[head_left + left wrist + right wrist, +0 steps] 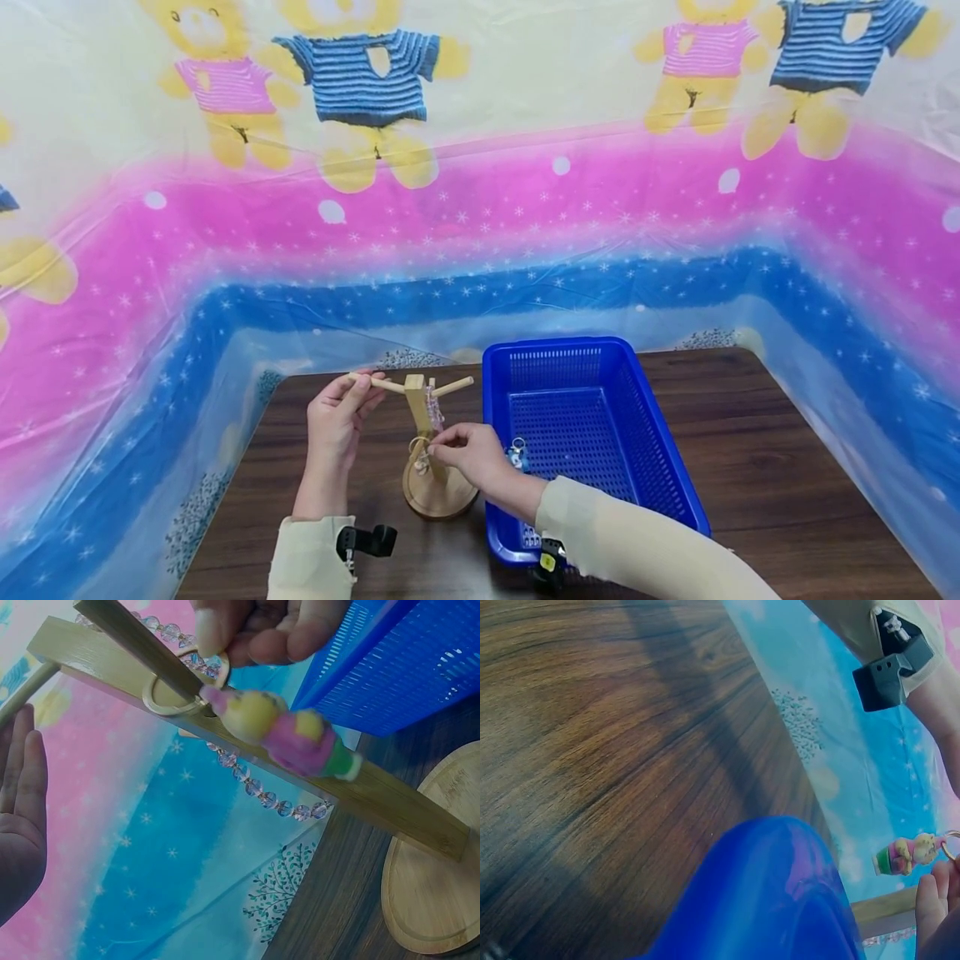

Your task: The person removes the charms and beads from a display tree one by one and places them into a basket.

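A wooden T-shaped stand [417, 408] with a round base rises from the table, pegs sticking out at its top. My left hand [336, 425] pinches the peg on the left side. In my right hand [476, 457] is the gold ring of a keychain, pinched between thumb and fingers. Its small figure [281, 731], yellow, pink and green, hangs from that ring. The left wrist view has the ring overlapping a peg [139, 645]. A beaded bracelet [434, 408] with clear pinkish beads hangs at the stand's right side.
A blue plastic basket [663, 417] stands right of the stand, under my right forearm. Inside it, near the left wall, lies a blue keychain [517, 454] with a metal ring. The dark wooden table [765, 450] is backed by a printed bear curtain [525, 217].
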